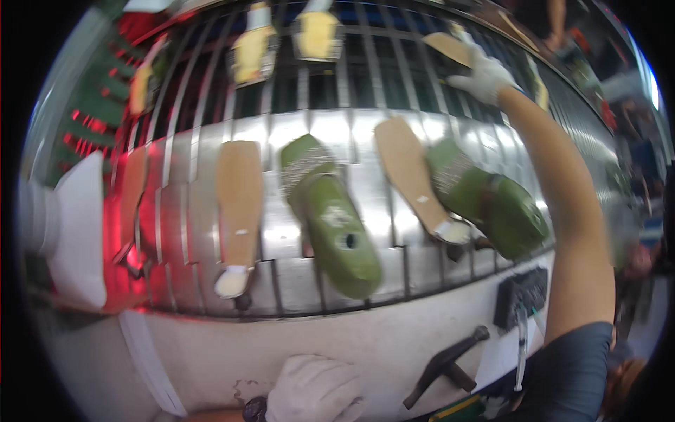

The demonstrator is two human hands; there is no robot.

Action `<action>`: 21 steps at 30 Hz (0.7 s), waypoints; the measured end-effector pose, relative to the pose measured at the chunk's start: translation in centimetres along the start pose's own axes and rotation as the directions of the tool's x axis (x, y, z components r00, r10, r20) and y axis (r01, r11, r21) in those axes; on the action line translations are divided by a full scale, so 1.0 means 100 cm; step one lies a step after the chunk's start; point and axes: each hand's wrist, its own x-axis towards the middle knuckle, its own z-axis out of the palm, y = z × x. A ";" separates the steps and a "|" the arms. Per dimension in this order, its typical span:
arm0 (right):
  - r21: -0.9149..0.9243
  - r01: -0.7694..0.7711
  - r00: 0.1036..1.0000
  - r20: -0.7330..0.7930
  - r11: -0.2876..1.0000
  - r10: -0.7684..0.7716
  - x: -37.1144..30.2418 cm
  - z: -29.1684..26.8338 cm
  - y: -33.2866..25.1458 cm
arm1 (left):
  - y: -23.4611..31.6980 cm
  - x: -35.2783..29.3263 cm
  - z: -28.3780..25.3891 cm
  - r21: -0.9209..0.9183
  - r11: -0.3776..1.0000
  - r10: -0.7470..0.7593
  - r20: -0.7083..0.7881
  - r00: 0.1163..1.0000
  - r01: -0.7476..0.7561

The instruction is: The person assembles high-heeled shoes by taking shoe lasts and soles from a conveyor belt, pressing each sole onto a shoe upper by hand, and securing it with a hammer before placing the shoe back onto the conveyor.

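My right hand [485, 77], in a white glove, reaches over the far side of a slatted metal conveyor [292, 271]. Its thumb is spread away from the fingers, which are at a tan insole [450, 49]; I cannot see a grip on it. My left hand [313, 390], also gloved, rests low at the near edge with its fingers curled together and their tips hidden. Two green shoe lasts [341, 239] [503, 211] with glittery bands lie on the conveyor. Beside them are tan insoles [239, 183] [408, 165] with pale heel ends.
A hammer [446, 366] lies on the pale near ledge [204, 344], beside a black block [520, 295] and a syringe-like tool [521, 348]. Pale yellow pieces [253, 53] [318, 34] stand along the far slats. A white machine part [81, 232] flanks the red-lit left end.
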 end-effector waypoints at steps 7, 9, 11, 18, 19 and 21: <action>-0.035 -0.111 0.993 -0.054 0.993 0.109 -0.051 -0.051 -0.032 | 0.004 -0.017 0.009 0.014 1.000 0.029 -0.094 0.995 -0.028; -0.043 -0.118 0.988 -0.110 0.992 0.113 -0.095 -0.089 -0.043 | 0.005 -0.017 0.014 0.026 0.997 0.072 -0.134 0.988 -0.069; 0.077 -0.052 0.976 -0.206 0.996 0.067 -0.140 -0.124 -0.049 | 0.004 -0.017 0.017 0.047 0.993 0.116 -0.173 0.978 -0.109; 0.975 -0.224 0.970 0.222 -0.006 -0.101 -0.415 -0.201 -0.176 | 0.016 -0.020 -0.007 0.531 0.826 0.482 -0.493 0.725 -0.188; 0.951 -0.282 0.946 0.255 -0.125 -0.198 -0.466 -0.206 -0.189 | 0.028 -0.027 -0.016 0.742 0.656 0.644 -0.454 0.616 -0.139; 0.990 -0.142 0.962 0.137 -0.004 -0.237 -0.524 -0.179 -0.193 | 0.049 -0.057 -0.027 0.838 0.534 0.714 -0.376 0.590 -0.112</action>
